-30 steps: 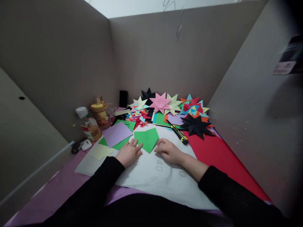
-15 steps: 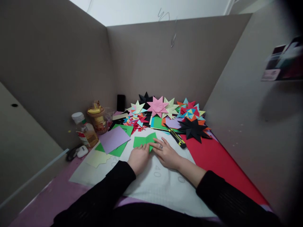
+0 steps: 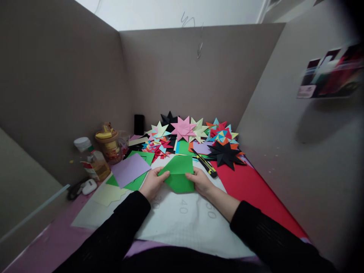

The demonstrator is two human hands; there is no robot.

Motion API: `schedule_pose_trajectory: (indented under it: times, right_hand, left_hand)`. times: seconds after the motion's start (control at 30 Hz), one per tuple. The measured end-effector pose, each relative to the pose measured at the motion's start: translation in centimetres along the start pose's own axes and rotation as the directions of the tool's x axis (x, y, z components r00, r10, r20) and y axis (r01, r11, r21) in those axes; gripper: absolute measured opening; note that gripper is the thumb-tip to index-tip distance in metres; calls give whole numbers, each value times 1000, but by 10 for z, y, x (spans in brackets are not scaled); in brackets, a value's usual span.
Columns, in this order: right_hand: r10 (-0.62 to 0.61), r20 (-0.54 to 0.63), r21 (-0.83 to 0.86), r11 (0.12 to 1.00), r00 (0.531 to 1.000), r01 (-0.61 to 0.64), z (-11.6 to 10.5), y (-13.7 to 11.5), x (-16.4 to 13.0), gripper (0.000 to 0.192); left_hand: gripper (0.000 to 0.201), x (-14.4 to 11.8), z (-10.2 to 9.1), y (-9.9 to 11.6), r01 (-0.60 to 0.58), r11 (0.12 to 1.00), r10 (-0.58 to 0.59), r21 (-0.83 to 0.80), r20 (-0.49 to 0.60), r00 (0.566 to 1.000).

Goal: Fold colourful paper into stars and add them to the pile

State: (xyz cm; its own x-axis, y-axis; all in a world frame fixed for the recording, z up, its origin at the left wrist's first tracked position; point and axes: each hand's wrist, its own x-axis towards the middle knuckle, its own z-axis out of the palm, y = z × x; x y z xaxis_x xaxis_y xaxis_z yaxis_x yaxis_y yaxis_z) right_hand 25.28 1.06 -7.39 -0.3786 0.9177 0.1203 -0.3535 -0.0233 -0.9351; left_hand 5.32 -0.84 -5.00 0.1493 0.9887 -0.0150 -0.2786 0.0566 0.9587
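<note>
A green sheet of paper (image 3: 179, 175), creased across its middle, is held between both hands over the white sheet (image 3: 196, 235). My left hand (image 3: 153, 182) pinches its left edge, thumb on top. At the right edge, my right hand (image 3: 201, 181) grips it the same way. The fingers beneath the paper are hidden. A purple paper square (image 3: 131, 170) lies on green paper (image 3: 140, 182) left of my left hand. Just beyond my right hand rests a black and yellow utility knife (image 3: 207, 165).
Folded paper stars, including a pink one (image 3: 184, 129) and a black one (image 3: 226, 153), are piled at the back. On the left stand a bottle (image 3: 95, 163) and a lidded cup (image 3: 109, 146), near a white earphone case (image 3: 89, 186). Red paper (image 3: 253, 189) covers the right side.
The green paper has been opened out from its folded position on the white sheet and lifted. My hands have moved apart to its opposite edges. The view has shifted slightly right.
</note>
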Motion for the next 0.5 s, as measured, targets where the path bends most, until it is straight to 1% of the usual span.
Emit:
schedule_pose_trajectory:
  times: [0.07, 0.13, 0.23, 0.33, 0.5]
  right_hand:
    - [91, 24, 45, 995, 996, -92, 4, -2, -4, 49]
    - [121, 46, 66, 990, 992, -124, 6, -3, -6, 47]
    - [125, 33, 73, 989, 992, -127, 5, -3, -7, 43]
    - [132, 17, 73, 988, 991, -133, 2, -2, -8, 41]
    - [137, 68, 52, 989, 988, -141, 4, -7, -8, 43]
  left_hand:
    - [30, -2, 1, 0, -10, 999, 6, 52, 66, 998]
    - [30, -3, -1, 2, -5, 997, -3, 79, 107, 994]
    - [31, -4, -4, 6, 17, 996, -26, 83, 112, 993]
    - [25, -4, -7, 9, 46, 997, -52, 60, 104, 993]
    - [14, -1, -11, 12, 77, 997, -77, 12, 101, 992]
